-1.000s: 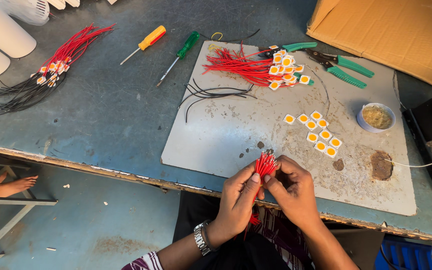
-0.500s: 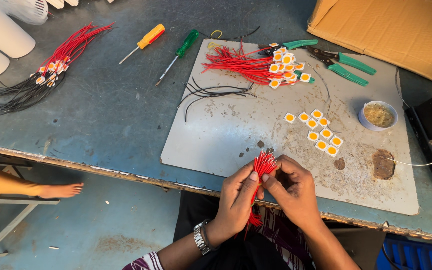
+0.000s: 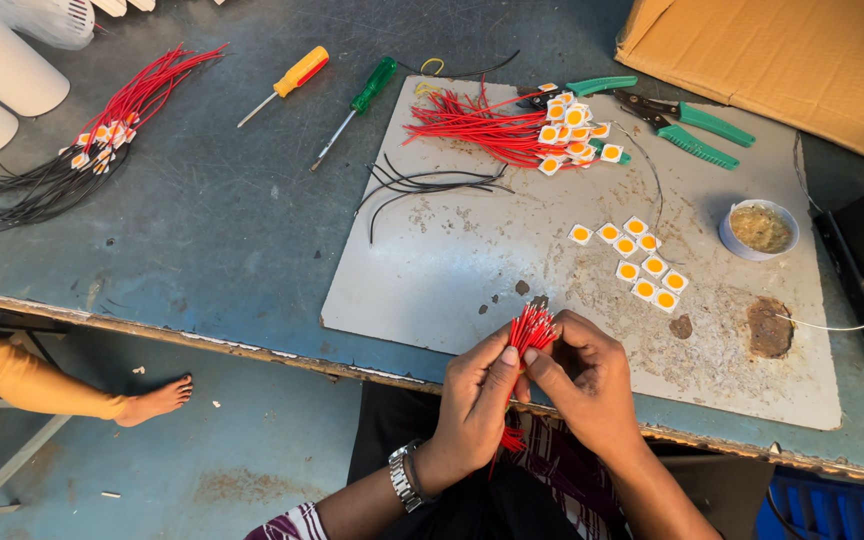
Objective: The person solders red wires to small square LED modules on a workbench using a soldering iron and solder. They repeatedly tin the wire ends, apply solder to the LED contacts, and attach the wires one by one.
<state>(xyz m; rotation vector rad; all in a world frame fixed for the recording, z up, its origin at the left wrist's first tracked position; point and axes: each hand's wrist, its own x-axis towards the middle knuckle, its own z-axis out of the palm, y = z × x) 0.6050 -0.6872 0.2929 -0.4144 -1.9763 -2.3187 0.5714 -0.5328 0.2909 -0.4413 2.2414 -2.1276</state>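
A: What is held at this moment?

B: A bundle of red wires point(image 3: 529, 335) is gripped between both hands at the table's near edge. The left hand point(image 3: 474, 400) is closed round the lower part of the bundle, thumb pressed against it. The right hand point(image 3: 592, 385) is curled in from the other side, its fingertips pinched on the wires just below their upper ends. A wristwatch point(image 3: 404, 478) is worn on the left wrist.

A: And what is found just beyond the hands?

B: A grey board point(image 3: 432, 290) is laid on the table point(image 3: 202, 240), directly ahead of the hands. On it, ahead and slightly right of the right hand, a small group of loose LED chips point(image 3: 637, 258) is seen, with no wires attached. Further right, a small round tin point(image 3: 759, 229) and a burnt patch are noted.

A: What looks finished?

B: Far ahead of the hands, a heap of chips with red wires already joined point(image 3: 512, 130) is piled on the board. Green-handled cutters point(image 3: 687, 120) are left beside it. Loose black wires point(image 3: 422, 185) are lying ahead and left of the left hand, unattached. Far to the left, another batch point(image 3: 92, 150) carrying both red and black wires is set aside.

A: So how far along is it judged to be?

B: Partway. Several batches appear wired, while the loose chips, the black wires and the bundle in hand remain unjoined. Two screwdrivers point(image 3: 327, 95) lie untouched far ahead of the left hand.
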